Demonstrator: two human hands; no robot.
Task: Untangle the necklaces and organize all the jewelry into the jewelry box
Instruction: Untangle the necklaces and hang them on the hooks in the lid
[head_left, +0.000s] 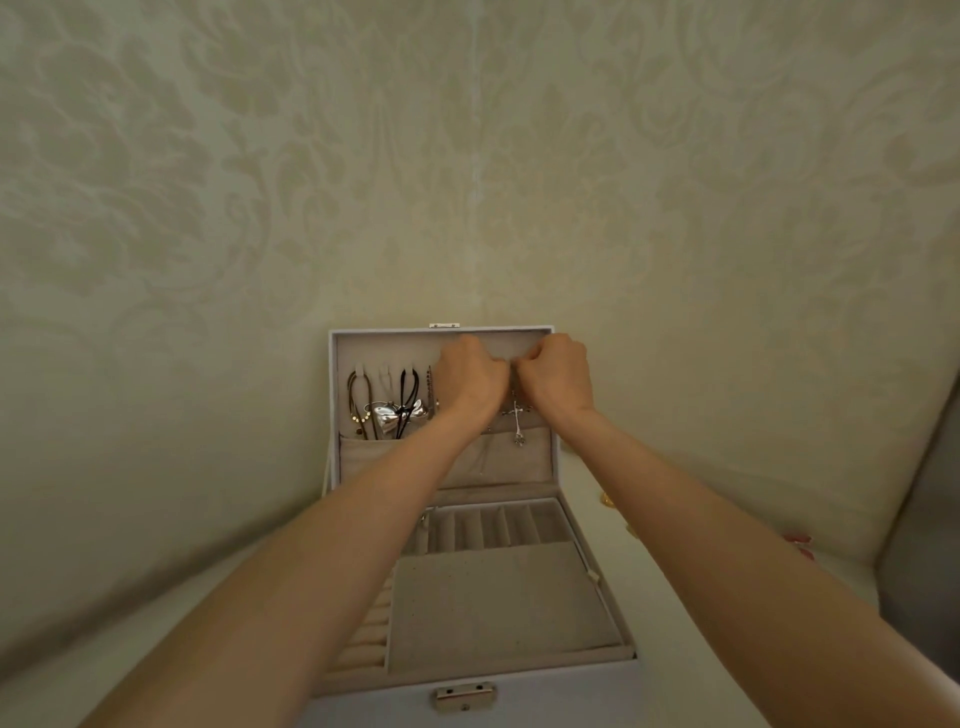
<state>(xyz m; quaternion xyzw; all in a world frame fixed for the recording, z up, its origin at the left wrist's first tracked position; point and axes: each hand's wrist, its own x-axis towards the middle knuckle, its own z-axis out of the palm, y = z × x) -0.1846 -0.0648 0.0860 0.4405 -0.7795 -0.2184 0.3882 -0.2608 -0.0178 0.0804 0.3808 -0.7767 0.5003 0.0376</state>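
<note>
Necklaces (400, 410) already hang in the upright lid of the jewelry box (571, 696) on the tabletop (182, 639) as we pinch a cross necklace (518, 415) at its hook with the curled fingers of our left hand (470, 379) and right hand (556, 379), small pieces (607, 499) left beside it.

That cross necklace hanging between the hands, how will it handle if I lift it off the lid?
Probably floppy: the cross necklace hangs straight down between the left hand and right hand, which seem to pinch its thin chain, so it should drape and swing. Its cross likely weights the low end. It may snag the neighbouring necklaces on the lid.
</note>
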